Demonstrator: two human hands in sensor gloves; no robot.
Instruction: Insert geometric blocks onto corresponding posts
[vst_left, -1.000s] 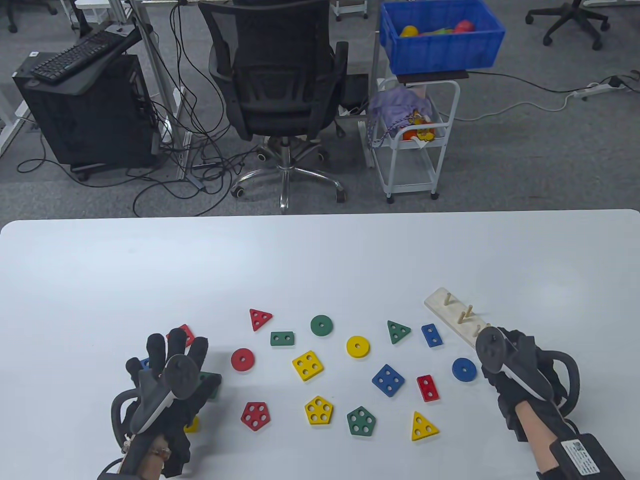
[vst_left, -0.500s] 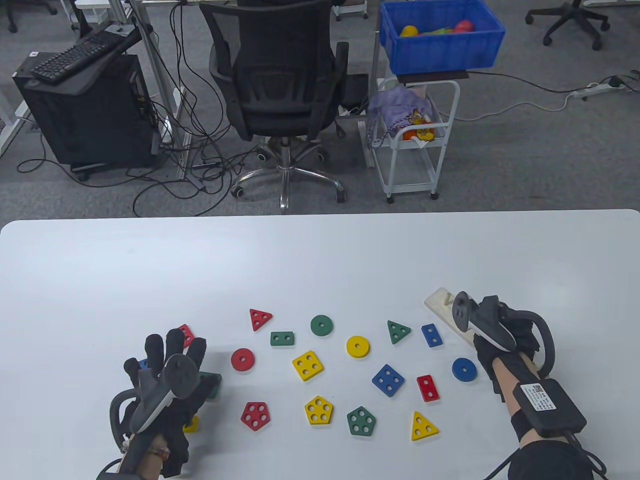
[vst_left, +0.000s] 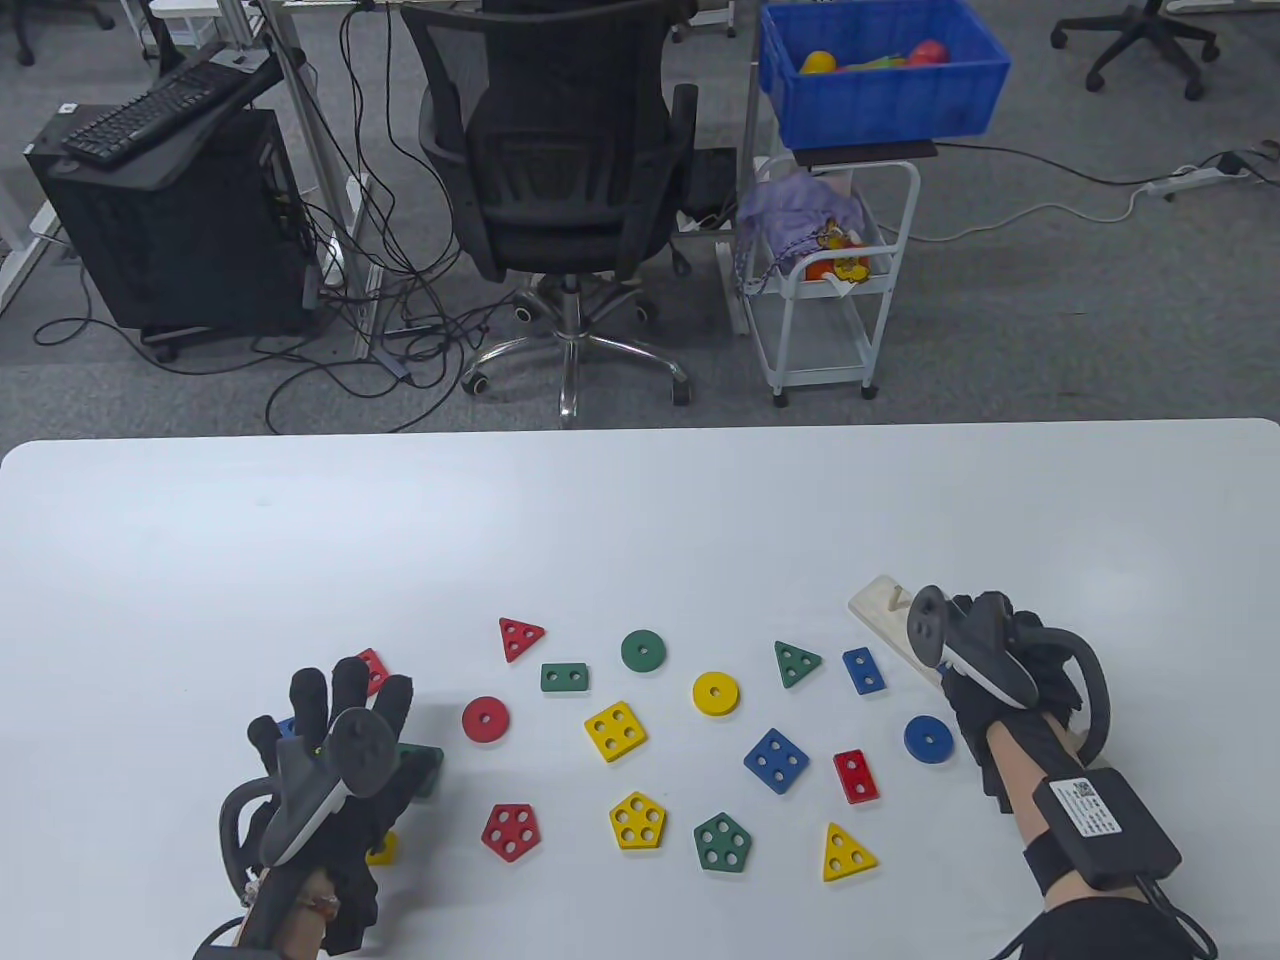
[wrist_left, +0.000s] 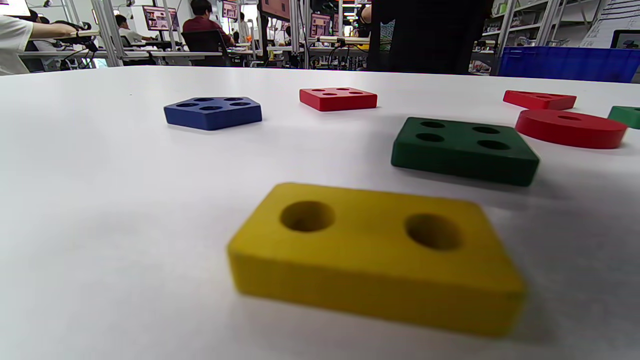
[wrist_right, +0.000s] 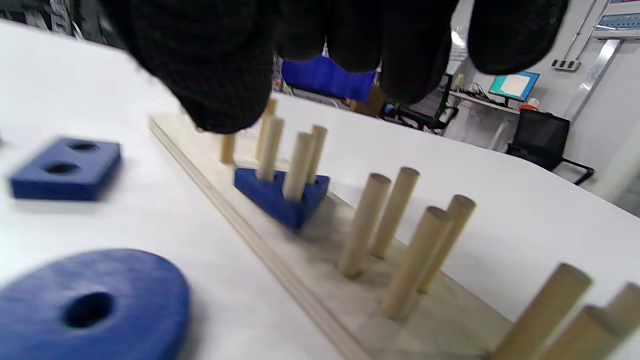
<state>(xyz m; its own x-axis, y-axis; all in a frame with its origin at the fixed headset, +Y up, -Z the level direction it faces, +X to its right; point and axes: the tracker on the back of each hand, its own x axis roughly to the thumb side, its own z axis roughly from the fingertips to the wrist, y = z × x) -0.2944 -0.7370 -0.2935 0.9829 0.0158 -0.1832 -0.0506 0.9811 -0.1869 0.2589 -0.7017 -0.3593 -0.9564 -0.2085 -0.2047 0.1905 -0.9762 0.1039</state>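
Gloved fingers (wrist_right: 225, 75) above wooden posts (wrist_right: 300, 160)

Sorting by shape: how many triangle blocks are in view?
4: red triangle back left, green triangle near the board, yellow triangle nearest, blue triangle on the posts. Others may be hidden.

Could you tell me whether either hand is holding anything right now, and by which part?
Neither appears to hold anything. The left hand hovers open over the blocks. The right hand is above the peg board, where the blue triangle sits on its pegs ungripped.
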